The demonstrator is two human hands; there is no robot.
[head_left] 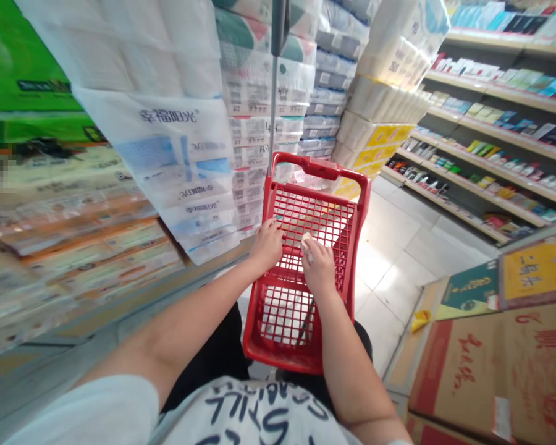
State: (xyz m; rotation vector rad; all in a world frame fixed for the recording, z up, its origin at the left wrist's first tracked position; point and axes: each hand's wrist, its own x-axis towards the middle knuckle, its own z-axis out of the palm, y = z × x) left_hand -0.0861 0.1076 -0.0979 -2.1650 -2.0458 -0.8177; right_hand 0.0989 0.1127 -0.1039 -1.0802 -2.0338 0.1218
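A red plastic shopping basket (282, 278) with grid walls is tilted toward me, low in front of my body. Its red carrying handle (322, 167) is at the far end. From the far left corner a thin grey rod (274, 105) with a dark grip rises to the top of the view. My left hand (267, 244) has its fingers curled over the basket's left side. Inside the basket outline, my right hand (319, 262) pinches a crumpled white tissue (307, 241) against or close to the grid; exact contact is unclear.
Tall stacks of toilet paper packs (185, 142) stand ahead and left. Blurred packs line a low shelf (97, 247) at left. Stocked shelves (495, 117) fill the far right. Cardboard boxes (472, 371) sit near right, beside the tiled floor (398, 247).
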